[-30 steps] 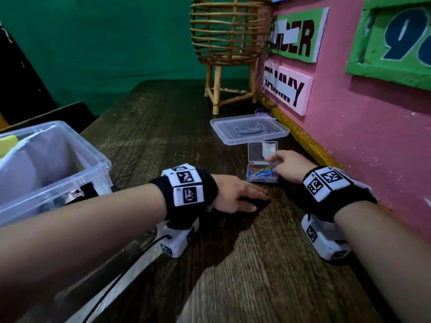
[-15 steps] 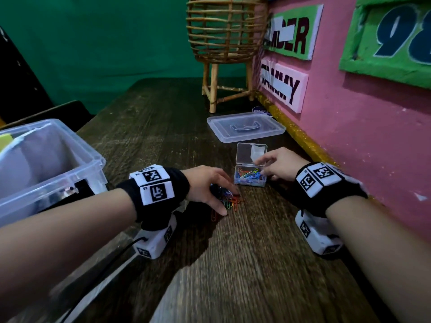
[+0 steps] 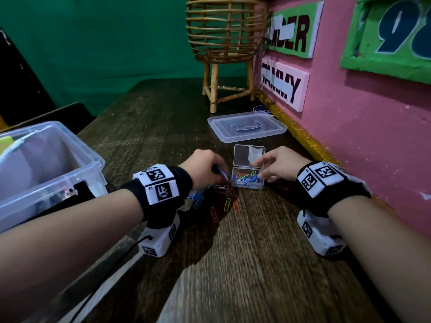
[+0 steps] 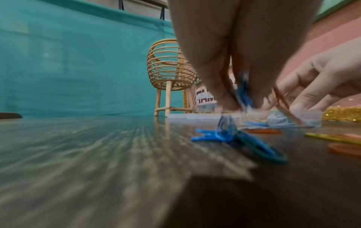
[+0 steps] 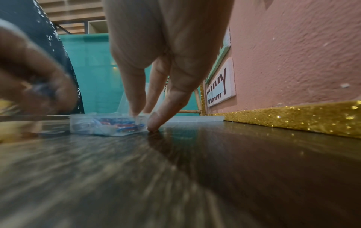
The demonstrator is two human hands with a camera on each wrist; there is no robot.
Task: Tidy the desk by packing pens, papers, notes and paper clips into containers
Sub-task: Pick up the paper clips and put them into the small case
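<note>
Since a moment ago, the left hand (image 3: 205, 169) has lifted off the desk (image 3: 245, 264) and moved up beside the small clear box (image 3: 248, 180), its fingers (image 4: 218, 86) now curled together, pinching a few thin wire paper clips (image 4: 243, 92) just above the wood. More loose clips (image 3: 219, 206) in blue, orange and yellow lie scattered flat on the desk under and just behind that hand.

The small box is hard transparent plastic, rectangular, with its hinged lid standing open. It holds a tangle of bright coloured clips. It sits on the desk near the pink wall (image 3: 373, 136).

The right hand (image 3: 277, 165) rests on the box's right side, with fingers (image 5: 166, 106) spread slightly and bent down over the rim. One fingertip presses the desk just beside the box wall.

A flat, clear plastic lid (image 3: 247, 129) with a moulded handle lies beyond the box. A large clear plastic tub (image 3: 70, 164) stands at the left edge, with pale paper inside. A woven rattan basket on legs (image 3: 224, 43) stands at the far end. The desk is dark wood with a streaky grain. A glittery gold strip (image 5: 293, 118) runs along the foot of the rough plastered wall.
</note>
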